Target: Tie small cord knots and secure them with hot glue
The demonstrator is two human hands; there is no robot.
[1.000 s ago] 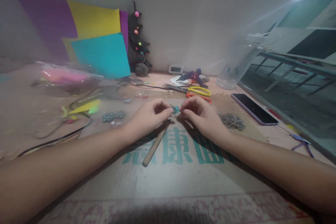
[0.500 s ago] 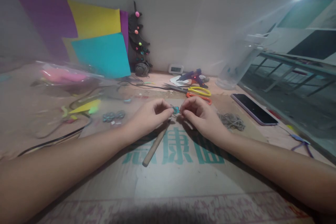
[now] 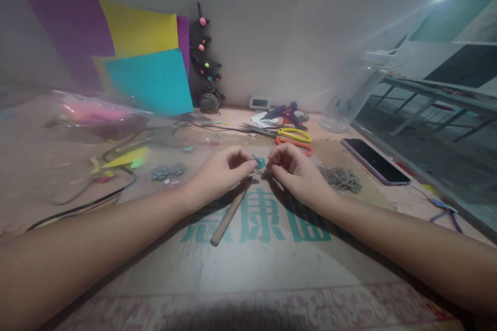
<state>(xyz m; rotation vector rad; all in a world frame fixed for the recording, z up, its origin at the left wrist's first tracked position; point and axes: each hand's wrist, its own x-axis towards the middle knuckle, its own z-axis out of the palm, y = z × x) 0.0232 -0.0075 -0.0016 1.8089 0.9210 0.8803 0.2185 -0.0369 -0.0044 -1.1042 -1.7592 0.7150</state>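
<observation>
Jug [image 3: 359, 85]: faint bluish bits [image 3: 338, 104] are seen inside.
Bag [image 3: 135, 109]: pink pieces [image 3: 91, 111] are enclosed.
Right hand [image 3: 298, 173]: drawn slightly away since earlier; fingertips bunched, any grip cannot be told.
Left hand [image 3: 227, 169]: closed on the teal piece [image 3: 260, 163].
Teal piece: held between the hands.

Forearms [image 3: 116, 238] slant inward, left hand [image 3: 219, 171] and right hand [image 3: 301, 173] (both curled) close together but apart.

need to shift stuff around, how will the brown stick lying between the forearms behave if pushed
The brown stick probably stays stiff, since it looks straight along its length. It may roll, as its near end looks rounded. Being slim, it is likely light.
</observation>
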